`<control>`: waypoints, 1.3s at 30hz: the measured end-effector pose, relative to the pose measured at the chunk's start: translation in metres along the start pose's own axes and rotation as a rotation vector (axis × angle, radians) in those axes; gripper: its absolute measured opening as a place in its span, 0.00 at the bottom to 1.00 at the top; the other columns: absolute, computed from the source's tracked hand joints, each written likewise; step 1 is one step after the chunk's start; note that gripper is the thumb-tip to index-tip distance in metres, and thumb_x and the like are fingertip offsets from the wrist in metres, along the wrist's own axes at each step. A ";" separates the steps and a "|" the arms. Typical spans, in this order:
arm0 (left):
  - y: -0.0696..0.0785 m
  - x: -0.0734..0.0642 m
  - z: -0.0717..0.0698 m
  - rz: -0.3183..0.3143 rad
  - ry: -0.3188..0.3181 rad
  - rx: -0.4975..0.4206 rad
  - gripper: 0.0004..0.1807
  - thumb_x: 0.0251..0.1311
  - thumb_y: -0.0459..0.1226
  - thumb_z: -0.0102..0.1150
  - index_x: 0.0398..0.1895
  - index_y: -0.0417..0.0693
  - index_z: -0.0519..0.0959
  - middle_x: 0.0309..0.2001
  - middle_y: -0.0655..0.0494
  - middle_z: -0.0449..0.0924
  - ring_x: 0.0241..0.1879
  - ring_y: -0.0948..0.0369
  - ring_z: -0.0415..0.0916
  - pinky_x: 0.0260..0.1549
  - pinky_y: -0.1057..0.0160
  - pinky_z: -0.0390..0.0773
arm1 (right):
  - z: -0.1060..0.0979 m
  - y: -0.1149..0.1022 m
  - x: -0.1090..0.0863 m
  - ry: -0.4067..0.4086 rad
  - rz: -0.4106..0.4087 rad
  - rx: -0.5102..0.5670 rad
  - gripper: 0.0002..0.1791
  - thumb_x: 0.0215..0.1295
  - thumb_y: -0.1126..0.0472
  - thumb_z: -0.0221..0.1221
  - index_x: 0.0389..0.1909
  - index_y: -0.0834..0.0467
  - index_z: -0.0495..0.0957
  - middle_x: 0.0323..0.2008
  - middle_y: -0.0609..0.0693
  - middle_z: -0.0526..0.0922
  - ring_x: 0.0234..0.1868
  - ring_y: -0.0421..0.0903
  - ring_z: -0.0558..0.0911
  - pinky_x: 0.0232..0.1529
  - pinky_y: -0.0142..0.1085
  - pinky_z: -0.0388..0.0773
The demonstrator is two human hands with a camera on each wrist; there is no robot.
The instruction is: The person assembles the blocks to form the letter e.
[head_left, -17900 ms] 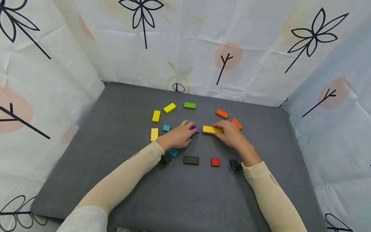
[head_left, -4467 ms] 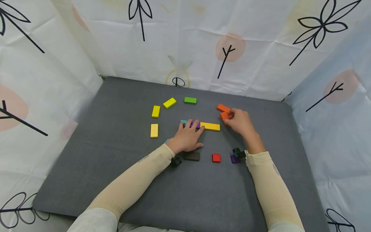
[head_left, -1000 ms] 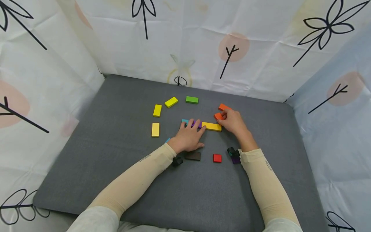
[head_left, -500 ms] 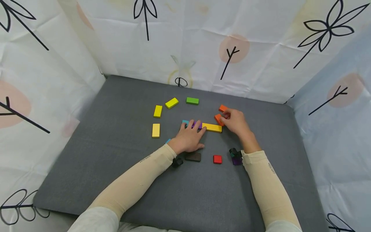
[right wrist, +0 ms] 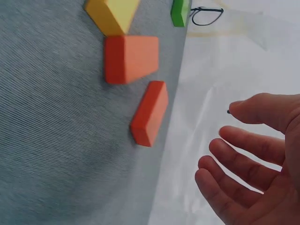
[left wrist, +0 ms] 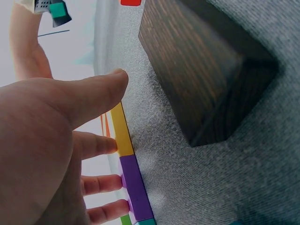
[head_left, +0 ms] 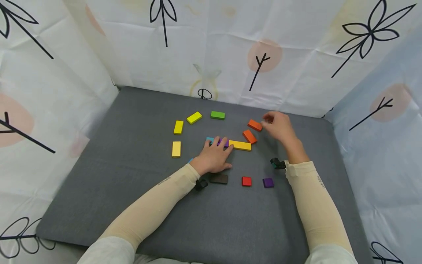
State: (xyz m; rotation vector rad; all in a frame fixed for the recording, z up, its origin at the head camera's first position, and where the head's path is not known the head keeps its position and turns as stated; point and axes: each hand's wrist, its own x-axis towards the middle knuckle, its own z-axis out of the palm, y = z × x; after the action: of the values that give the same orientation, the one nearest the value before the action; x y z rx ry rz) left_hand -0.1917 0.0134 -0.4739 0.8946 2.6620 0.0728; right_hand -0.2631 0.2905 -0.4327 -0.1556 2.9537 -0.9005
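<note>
My left hand [head_left: 214,157] lies with fingers spread, its fingertips touching a row made of a teal block [head_left: 210,139], a purple block [left wrist: 135,185] and a long golden-yellow block [head_left: 240,145] end to end. Part of the purple and teal blocks is hidden by the fingers. An orange block [head_left: 249,136] lies slanted at the right end of the yellow one. Just behind it is a second orange block [head_left: 255,125]. My right hand [head_left: 280,126] hovers to the right of both orange blocks, fingers loosely bent and holding nothing, as the right wrist view shows.
Near the left wrist lie a dark brown block [head_left: 219,179] and a mostly hidden blue one [head_left: 190,160]. A red block [head_left: 246,181] and a small purple block [head_left: 268,183] are in front. Several yellow blocks [head_left: 176,149] and a green block [head_left: 218,115] lie further back and left.
The teal block has joined the purple and yellow row since the oldest frame. My right hand shifted an orange block left to the row's end, then released it and moved up and right.
</note>
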 end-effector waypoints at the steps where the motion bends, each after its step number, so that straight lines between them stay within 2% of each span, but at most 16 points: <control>1: 0.000 0.000 0.000 0.000 -0.003 -0.001 0.44 0.78 0.62 0.56 0.89 0.56 0.58 0.86 0.46 0.49 0.83 0.40 0.47 0.75 0.31 0.55 | -0.002 0.000 0.002 -0.014 0.003 -0.003 0.22 0.81 0.59 0.61 0.66 0.68 0.79 0.61 0.67 0.81 0.63 0.65 0.77 0.63 0.61 0.75; 8: -0.001 0.001 0.004 -0.001 0.000 0.003 0.44 0.77 0.62 0.57 0.89 0.56 0.58 0.85 0.46 0.49 0.83 0.41 0.47 0.75 0.32 0.55 | -0.010 -0.003 0.017 -0.083 -0.005 -0.032 0.22 0.80 0.60 0.62 0.68 0.68 0.78 0.63 0.68 0.79 0.64 0.65 0.77 0.65 0.61 0.73; 18: 0.000 0.002 0.004 -0.006 -0.008 -0.004 0.45 0.77 0.63 0.57 0.89 0.57 0.57 0.86 0.46 0.48 0.83 0.41 0.45 0.75 0.31 0.53 | -0.006 -0.005 0.029 -0.161 -0.014 -0.061 0.25 0.80 0.60 0.61 0.70 0.69 0.76 0.65 0.68 0.78 0.65 0.65 0.76 0.66 0.60 0.73; 26: -0.001 0.002 0.004 -0.006 -0.009 -0.001 0.45 0.77 0.62 0.57 0.89 0.57 0.57 0.86 0.46 0.47 0.83 0.40 0.45 0.75 0.30 0.53 | -0.002 -0.005 0.038 -0.192 -0.002 -0.072 0.24 0.80 0.61 0.61 0.70 0.69 0.76 0.64 0.68 0.78 0.64 0.65 0.76 0.66 0.61 0.73; 39: 0.000 0.002 0.002 -0.009 -0.018 0.005 0.46 0.76 0.63 0.58 0.89 0.57 0.57 0.86 0.47 0.47 0.83 0.41 0.45 0.75 0.31 0.54 | 0.016 0.007 0.046 -0.222 -0.004 -0.099 0.23 0.80 0.62 0.62 0.69 0.69 0.77 0.62 0.68 0.79 0.62 0.65 0.78 0.62 0.59 0.76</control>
State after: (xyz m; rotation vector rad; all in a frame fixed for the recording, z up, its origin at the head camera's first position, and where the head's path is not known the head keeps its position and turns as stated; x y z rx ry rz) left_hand -0.1926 0.0142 -0.4764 0.8806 2.6505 0.0554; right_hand -0.3079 0.2825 -0.4513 -0.2476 2.7917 -0.6883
